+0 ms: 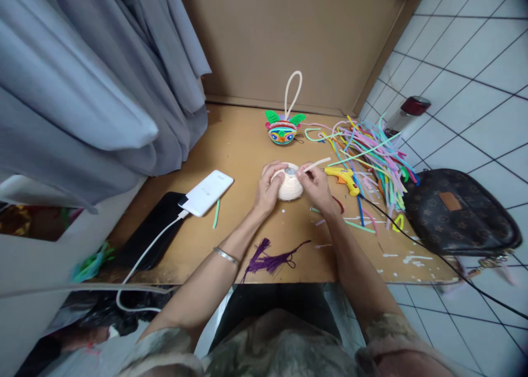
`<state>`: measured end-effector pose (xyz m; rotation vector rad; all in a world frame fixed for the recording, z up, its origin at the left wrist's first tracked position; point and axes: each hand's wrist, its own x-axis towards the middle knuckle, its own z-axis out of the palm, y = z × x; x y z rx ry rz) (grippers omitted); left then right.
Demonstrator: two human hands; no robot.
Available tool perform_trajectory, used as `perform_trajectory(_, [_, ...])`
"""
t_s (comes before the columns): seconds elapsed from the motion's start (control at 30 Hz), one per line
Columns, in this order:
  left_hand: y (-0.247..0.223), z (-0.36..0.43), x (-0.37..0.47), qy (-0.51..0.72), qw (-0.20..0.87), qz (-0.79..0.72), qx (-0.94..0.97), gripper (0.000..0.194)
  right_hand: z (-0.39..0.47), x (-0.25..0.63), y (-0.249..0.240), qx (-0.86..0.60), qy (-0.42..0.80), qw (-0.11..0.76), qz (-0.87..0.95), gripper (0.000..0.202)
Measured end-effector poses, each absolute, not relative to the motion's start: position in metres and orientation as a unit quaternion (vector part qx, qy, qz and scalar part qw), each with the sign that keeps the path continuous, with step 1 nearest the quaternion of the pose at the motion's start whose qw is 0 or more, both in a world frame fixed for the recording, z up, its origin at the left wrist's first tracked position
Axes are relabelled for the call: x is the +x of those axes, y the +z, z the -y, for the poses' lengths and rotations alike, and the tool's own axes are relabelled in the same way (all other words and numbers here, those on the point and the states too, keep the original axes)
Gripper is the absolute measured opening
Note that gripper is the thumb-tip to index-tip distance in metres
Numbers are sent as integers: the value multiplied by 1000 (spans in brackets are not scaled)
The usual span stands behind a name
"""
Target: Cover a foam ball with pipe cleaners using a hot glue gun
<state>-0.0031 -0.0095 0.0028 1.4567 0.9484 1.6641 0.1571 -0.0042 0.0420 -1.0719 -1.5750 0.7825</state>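
A cream-white rounded form point(290, 192), apparently wound from chenille stem in rows, sits between my hands with a greyish opening at its top. My left hand point(269, 187) is wrapped around its left side, the fingers over the upper rim. At the right of the opening, my right hand point(315, 184) pinches a white chenille stem point(320, 163), whose free end sticks out to the upper right. Right of that hand lies a yellow glue gun point(345, 179). Behind the form stands a colourful animal-head ornament point(282, 132) with green ears and a white loop.
A heap of coloured chenille stems point(371, 151) lies at the right, beside a dark patterned bag point(462, 212) and a red-lidded bottle point(406, 116). Purple tassels point(268, 262) lie near the front edge. At left are a white power bank point(208, 192) with cable and a black flat object point(154, 237).
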Motion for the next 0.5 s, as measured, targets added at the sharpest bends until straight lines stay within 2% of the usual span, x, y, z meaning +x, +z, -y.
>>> perform_trajectory(0.23, [4,13,-1,647,363,-375,556,29,12,155,29,-449,229,524,687,27])
perform_trajectory(0.5, [5,11,-1,648,378,-369,548,19,14,155,28,-442,211,527,694,30])
